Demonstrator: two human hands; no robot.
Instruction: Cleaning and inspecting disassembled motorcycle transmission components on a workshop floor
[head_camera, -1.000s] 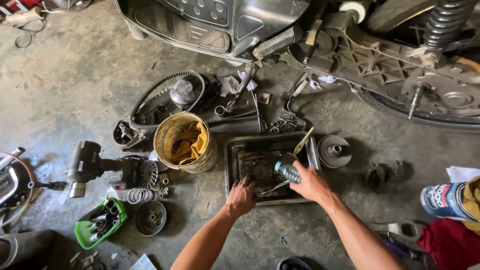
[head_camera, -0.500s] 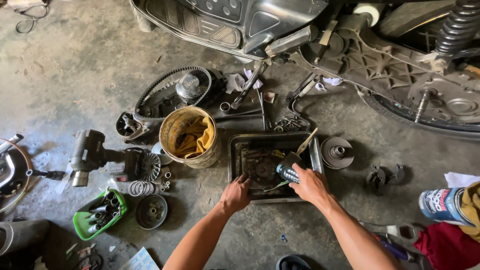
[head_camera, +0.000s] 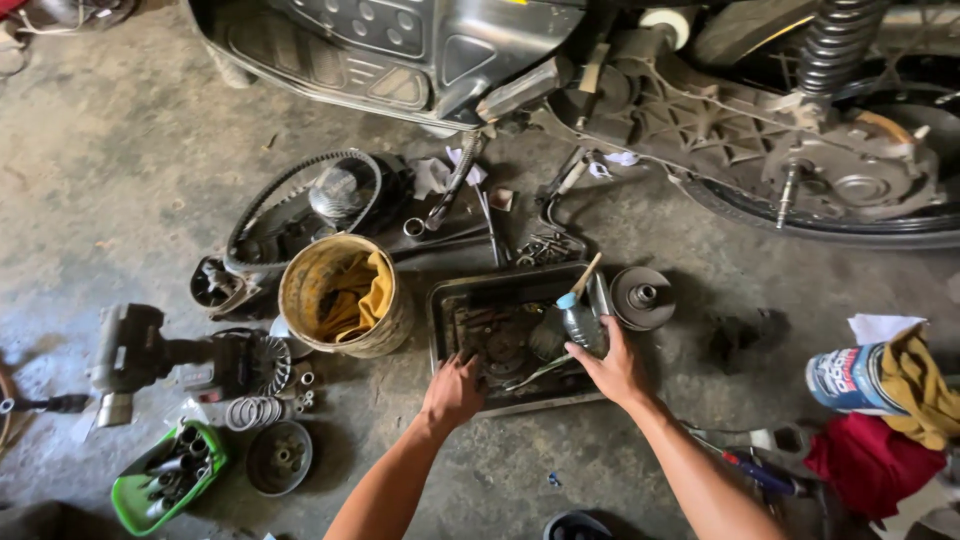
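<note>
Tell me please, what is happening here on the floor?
A person crouches beside a partly dismantled scooter. The right hand holds a small bottle over a dirty metal tray of parts, and the left hand rests on the tray's near edge. A bucket with rags and a drive belt lie nearby.

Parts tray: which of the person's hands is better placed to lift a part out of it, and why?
Probably the left hand: its fingers are free at the edge of the parts tray, while the right hand already grips a small bottle.
</note>
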